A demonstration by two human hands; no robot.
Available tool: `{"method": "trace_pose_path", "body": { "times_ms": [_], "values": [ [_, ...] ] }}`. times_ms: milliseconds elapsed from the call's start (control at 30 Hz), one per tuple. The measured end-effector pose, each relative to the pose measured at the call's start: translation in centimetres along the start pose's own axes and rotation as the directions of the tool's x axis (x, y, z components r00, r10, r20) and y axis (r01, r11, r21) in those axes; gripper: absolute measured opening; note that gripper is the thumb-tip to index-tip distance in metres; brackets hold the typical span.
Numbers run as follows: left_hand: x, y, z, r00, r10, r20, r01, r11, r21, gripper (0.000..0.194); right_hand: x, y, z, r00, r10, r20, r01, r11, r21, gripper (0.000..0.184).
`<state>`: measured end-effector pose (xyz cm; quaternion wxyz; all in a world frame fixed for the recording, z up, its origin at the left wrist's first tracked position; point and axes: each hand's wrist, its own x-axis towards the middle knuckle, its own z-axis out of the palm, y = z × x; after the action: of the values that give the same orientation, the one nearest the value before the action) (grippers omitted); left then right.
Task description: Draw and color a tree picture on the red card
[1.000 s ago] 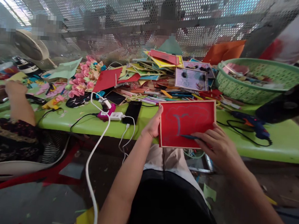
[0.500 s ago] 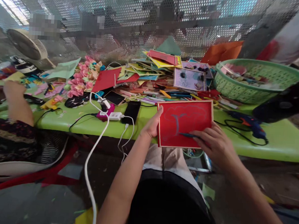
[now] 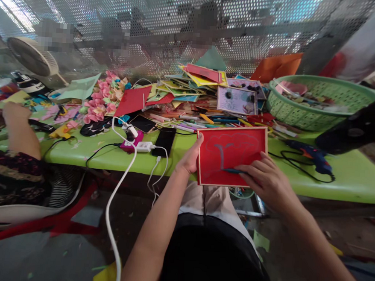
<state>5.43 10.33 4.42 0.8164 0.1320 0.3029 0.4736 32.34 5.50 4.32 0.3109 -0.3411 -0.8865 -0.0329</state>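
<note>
The left hand (image 3: 191, 158) grips the left edge of a red board (image 3: 231, 154), its fingers hidden behind; the board, flat, rectangular and pale-rimmed, is tilted above the lap; the right hand (image 3: 262, 175) pinches a slim, dark pen-like stick (image 3: 232, 171) over the board's faint, looping lines, the stick's rear end covered; right of the board, a latticed green basket (image 3: 304, 116) holds small, indistinct pieces.

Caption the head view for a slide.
Left hand holds a red framed panel; right hand holds a slim drawing tool.

Head-worn view, forward and down
</note>
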Motion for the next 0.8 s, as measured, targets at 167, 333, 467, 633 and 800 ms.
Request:
{"method": "trace_pose_path", "body": {
  "times_ms": [167, 333, 467, 633, 800],
  "values": [
    [0.0, 0.1, 0.0, 1.0, 0.006, 0.027, -0.006, 1.0, 0.007, 0.067, 0.2, 0.2, 0.0, 0.999, 0.03, -0.02, -0.03, 0.999, -0.014, 0.023],
    [0.0, 0.1, 0.0, 1.0, 0.001, 0.009, -0.001, 1.0, 0.018, 0.067, 0.4, 0.3, -0.4, 1.0, 0.016, 0.013, -0.016, 1.0, 0.004, 0.024],
    [-0.3, 0.1, 0.4, 1.0, -0.02, -0.005, 0.02, 1.0, 0.004, 0.067, 1.5, 0.8, -0.7, 0.999, 0.02, -0.031, -0.021, 0.999, -0.032, 0.025],
    [-0.5, 0.1, 0.7, 1.0, -0.007, 0.017, 0.008, 0.999, -0.034, 0.06, 2.8, 1.4, -0.8, 0.997, 0.005, -0.078, -0.009, 0.999, -0.054, 0.024],
    [-0.1, -0.1, 0.0, 0.998, -0.027, 0.053, 0.029, 0.999, -0.038, 0.06, 2.5, 1.5, -0.8, 0.998, 0.01, -0.06, -0.012, 0.999, -0.044, 0.023]
  ]
}}
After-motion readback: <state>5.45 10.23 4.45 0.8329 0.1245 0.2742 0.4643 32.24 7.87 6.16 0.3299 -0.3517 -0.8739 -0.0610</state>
